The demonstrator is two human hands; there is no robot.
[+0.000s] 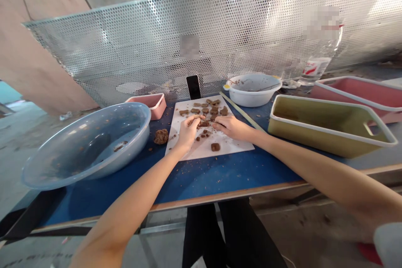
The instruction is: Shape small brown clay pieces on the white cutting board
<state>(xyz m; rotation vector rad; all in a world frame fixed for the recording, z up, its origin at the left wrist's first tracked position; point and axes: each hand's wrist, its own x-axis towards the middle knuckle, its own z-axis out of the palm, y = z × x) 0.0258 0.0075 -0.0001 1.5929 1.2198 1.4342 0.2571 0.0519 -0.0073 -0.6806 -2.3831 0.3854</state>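
My left hand (189, 130) and my right hand (231, 128) meet over a white board (185, 152). Their curled fingers press from both sides on a small brown clay-like piece (204, 124) lying there; the fingertips are partly hidden. Beyond them sit several flat shaped brown pieces (214, 111), some with a bone-like outline. Small crumbs and chunks (203, 135) are scattered just in front of the fingers. Closer to me rests a squarish brown piece (215, 147) with a dent in its middle. Left of the board is a rough brown lump (161, 136).
A large blue basin (94, 171) stands at left, with a small pink box (158, 106) behind it. A phone (193, 87) leans upright behind the board. Rightward are a stick (241, 111), white bowl (251, 98), green bin (314, 134), pink bin (354, 92) and plastic bottle (315, 67).
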